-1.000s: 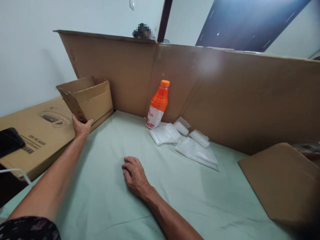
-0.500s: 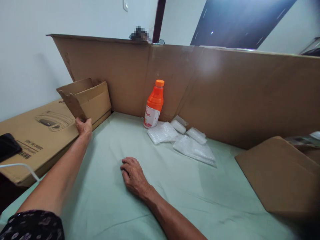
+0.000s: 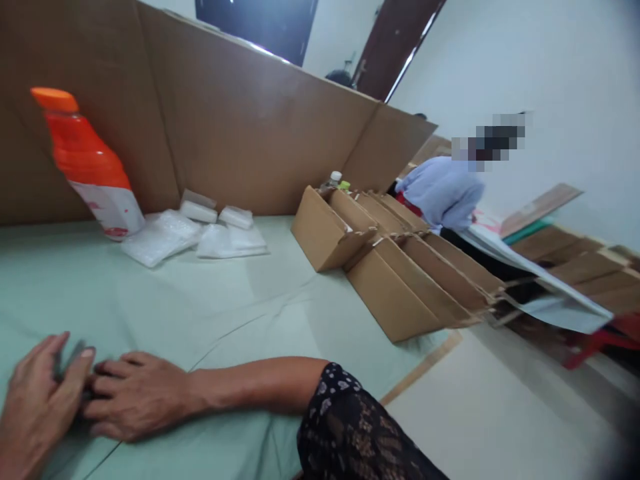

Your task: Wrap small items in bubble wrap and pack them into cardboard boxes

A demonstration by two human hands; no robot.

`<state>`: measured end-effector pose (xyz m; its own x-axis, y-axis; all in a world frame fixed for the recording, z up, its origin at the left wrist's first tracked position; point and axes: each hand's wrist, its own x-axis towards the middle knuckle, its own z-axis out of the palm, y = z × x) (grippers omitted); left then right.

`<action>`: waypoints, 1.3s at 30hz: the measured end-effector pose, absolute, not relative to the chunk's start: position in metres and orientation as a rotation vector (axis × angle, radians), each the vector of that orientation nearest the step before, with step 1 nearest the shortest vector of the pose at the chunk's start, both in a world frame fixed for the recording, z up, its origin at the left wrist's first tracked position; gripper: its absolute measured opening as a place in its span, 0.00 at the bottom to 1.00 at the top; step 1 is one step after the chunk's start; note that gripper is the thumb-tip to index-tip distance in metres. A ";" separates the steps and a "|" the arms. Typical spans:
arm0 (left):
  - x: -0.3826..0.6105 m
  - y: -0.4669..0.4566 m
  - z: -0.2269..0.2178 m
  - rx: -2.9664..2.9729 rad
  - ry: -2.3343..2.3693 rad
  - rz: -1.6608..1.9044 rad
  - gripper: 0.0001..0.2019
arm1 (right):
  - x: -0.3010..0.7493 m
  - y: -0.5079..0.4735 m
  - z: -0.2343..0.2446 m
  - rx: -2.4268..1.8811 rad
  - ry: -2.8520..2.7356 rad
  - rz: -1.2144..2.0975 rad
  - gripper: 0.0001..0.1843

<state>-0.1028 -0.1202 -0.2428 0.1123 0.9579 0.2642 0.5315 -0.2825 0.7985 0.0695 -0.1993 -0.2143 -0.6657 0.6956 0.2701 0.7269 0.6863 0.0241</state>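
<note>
At the lower left, my left hand is closed on a small dark grey object, which shows between thumb and fingers. Blur and the fingers hide what kind of thing it is. My right hand lies palm down on the green cloth, its fingers a little apart and reaching toward the left thumb. I cannot tell whether its fingertips touch the object. Beyond the hands stands an orange bottle with a white label. Beside its base lie bubble-wrap pouches and small white wrapped packets.
A tall cardboard panel borders the back. Several open cardboard bins stand at the right edge, with bottle tops showing in one. Farther right, a person in a light blue top sits beside a white board.
The view has swung right. My left hand has left the cardboard box at the left and come beside my right hand, with a dark object in it. The right hand remains on the cloth.
</note>
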 end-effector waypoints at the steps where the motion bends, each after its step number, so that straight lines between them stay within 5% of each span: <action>1: -0.093 -0.135 -0.247 1.998 1.435 1.004 0.26 | 0.089 -0.215 -0.212 -1.107 -2.700 -0.192 0.18; 6: -0.044 -0.218 -0.258 2.493 1.377 0.693 0.25 | 0.236 -0.260 -0.166 -1.421 -2.479 -0.262 0.13; 12: -0.018 -0.257 -0.254 2.703 1.221 0.721 0.22 | 0.405 -0.256 -0.064 -2.250 -1.505 -0.691 0.29; 15: -0.021 -0.254 -0.255 2.688 1.196 0.806 0.21 | 0.433 -0.252 -0.046 -2.508 -1.415 -0.536 0.17; 20: -0.029 -0.246 -0.257 2.418 1.215 1.004 0.23 | 0.414 -0.278 -0.055 -2.355 -1.664 -0.433 0.09; 27: -0.026 -0.261 -0.234 1.968 1.416 0.890 0.37 | 0.374 -0.390 -0.056 -1.538 -1.856 -0.284 0.08; 33: 0.003 -0.279 -0.217 1.826 1.334 0.891 0.39 | 0.379 -0.418 -0.103 -1.503 -1.062 0.201 0.19; 39: 0.040 -0.282 -0.210 1.649 1.204 0.893 0.38 | 0.345 -0.381 -0.174 -1.509 -0.836 0.761 0.36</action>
<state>0.0402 -0.2819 -0.2103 0.2709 0.9613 0.0504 0.3272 -0.1412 0.9344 0.3455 -0.3810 -0.1740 0.5291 0.8485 -0.0017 0.0811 -0.0525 -0.9953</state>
